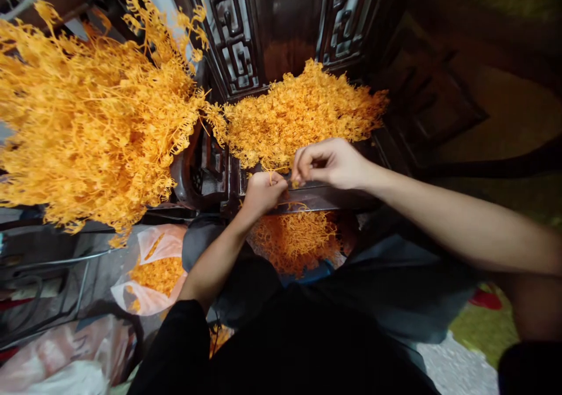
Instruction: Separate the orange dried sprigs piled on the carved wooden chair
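Observation:
My left hand (pixel 264 191) is closed in a pinch at the front edge of the dark wooden seat. A thin orange strand shows looped over its fingers. Just to the right, my right hand (pixel 327 164) has thumb and fingers pressed together on a tiny yellowish piece, too blurred to name. The two hands are close but apart. Right behind them a heap of orange, branching, plastic-looking sprigs (pixel 302 108) lies on the seat. Below the hands, between my knees, loose orange strands (pixel 302 234) pile up in a blue container (pixel 314 273), mostly hidden.
A large bunch of orange sprigs (pixel 88 126) rises at the left, spreading over the chair's curved armrest (pixel 187 172). On the floor at the left lies a pale plastic bag (pixel 144 298) with orange pieces inside. Another plastic bag (pixel 74 354) sits nearer. The carved wooden backrest (pixel 290 26) stands behind.

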Motion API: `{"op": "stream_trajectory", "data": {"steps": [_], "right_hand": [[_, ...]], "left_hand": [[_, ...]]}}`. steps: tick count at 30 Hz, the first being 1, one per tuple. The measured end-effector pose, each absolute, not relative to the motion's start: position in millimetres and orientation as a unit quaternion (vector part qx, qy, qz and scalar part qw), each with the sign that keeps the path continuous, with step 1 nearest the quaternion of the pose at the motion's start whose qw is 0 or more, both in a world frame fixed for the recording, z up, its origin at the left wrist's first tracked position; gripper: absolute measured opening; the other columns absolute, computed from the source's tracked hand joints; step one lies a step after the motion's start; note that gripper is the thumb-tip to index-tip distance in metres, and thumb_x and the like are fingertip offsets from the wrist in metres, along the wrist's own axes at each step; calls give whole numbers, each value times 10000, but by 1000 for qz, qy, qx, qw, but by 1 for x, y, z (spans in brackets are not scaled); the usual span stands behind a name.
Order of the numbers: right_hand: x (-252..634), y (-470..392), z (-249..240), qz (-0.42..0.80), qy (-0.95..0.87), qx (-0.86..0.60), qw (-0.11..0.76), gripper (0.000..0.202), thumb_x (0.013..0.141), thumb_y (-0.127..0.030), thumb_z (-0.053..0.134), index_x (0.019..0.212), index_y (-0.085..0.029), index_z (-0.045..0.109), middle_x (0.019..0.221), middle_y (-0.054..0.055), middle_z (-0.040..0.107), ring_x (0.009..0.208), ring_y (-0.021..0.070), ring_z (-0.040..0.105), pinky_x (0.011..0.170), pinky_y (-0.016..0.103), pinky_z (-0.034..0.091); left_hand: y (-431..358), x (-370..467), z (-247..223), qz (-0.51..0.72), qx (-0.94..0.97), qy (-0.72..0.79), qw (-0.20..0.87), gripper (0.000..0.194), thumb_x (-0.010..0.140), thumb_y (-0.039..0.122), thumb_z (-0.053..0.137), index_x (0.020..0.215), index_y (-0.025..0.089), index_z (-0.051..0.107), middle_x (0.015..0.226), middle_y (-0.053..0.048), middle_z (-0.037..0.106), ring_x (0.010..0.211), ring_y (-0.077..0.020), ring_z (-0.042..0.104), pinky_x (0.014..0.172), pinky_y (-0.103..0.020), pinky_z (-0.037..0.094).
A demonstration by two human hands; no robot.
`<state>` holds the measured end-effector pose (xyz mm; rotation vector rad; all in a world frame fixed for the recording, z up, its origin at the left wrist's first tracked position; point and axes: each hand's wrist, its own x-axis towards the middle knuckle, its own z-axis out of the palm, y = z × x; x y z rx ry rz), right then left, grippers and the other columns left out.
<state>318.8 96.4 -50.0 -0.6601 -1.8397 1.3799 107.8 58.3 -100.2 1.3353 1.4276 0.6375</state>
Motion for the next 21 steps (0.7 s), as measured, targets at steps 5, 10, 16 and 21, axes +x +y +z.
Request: {"op": "stream_trajectory", "data": {"steps": [5, 10, 16, 21], "right_hand": [[353, 128, -47, 361, -618, -326, 618, 217, 773, -416, 880, 819, -282, 717, 971, 74, 735, 870, 260, 686, 846, 497, 578], [358, 157, -73, 278, -735, -444, 431, 268, 796, -490, 826, 920, -254, 793, 1178, 88, 735, 1196, 334, 630, 1171, 594, 418], [318, 126, -67, 431, -811, -296, 264, 284, 879, -494, 709, 979, -251, 816, 1024, 47, 774, 963, 237, 706, 967, 459, 553], [310, 129, -69, 343, -727, -431, 410, 191, 872, -405, 712, 856, -243, 812, 944, 56, 759, 932, 253, 697, 951, 478, 537]], "left_hand": [[51, 103, -106, 137, 624, 566, 521, 220, 810, 216, 557, 652, 156, 698, 538, -12, 642, 404, -68, 503, 452, -204, 361], [36, 111, -98, 68, 641, 495, 583, 172, 761, 204, 568, 726, 148, 727, 666, -51, 733, 433, -80, 554, 445, -206, 396], [31, 117, -93, 42, 659, 467, 588, 162, 778, 186, 535, 705, 157, 677, 660, -24, 709, 455, -77, 531, 466, -206, 381], [38, 112, -81, 50, 689, 440, 574, 211, 868, 264, 578, 723, 153, 684, 574, 19, 581, 506, -81, 459, 520, -222, 341]]}}
